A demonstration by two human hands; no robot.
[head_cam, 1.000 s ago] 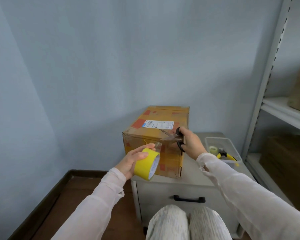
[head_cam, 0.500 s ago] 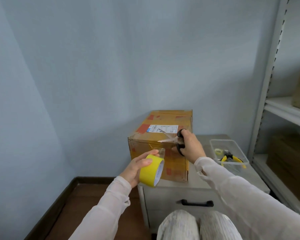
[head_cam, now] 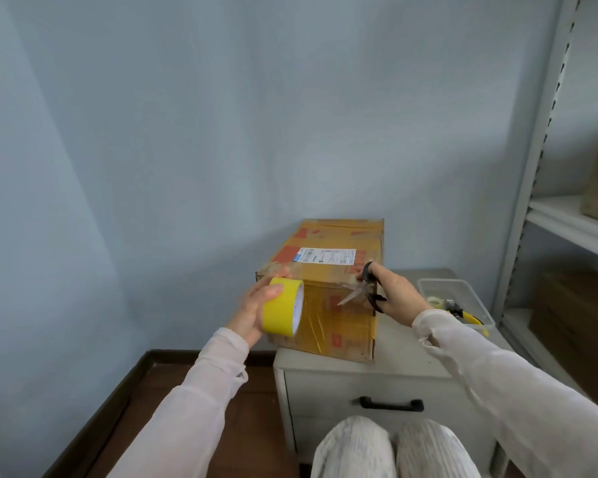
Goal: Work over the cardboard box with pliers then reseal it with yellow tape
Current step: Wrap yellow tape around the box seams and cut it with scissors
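A cardboard box [head_cam: 328, 243] with a white shipping label and yellow tape on its front stands on a small grey cabinet [head_cam: 363, 374]. My left hand [head_cam: 252, 310] grips a roll of yellow tape [head_cam: 280, 312] against the box's front left corner. My right hand [head_cam: 394, 294] holds black-handled scissors [head_cam: 361, 293] at the box's front right edge, blades pointing left and down over the front face. Yellow-handled pliers [head_cam: 470, 317] lie in a clear tray at the right.
The clear plastic tray [head_cam: 442, 284] sits on the cabinet right of the box and also holds a small tape roll [head_cam: 435, 301]. A metal shelf unit [head_cam: 546, 139] with brown boxes stands at the right. My knees are below the cabinet drawer handle [head_cam: 390, 405].
My left hand lifted the tape roll up to the box's front left corner. The scissors in my right hand tilted so the blades point downward across the front face. The camera view shifted.
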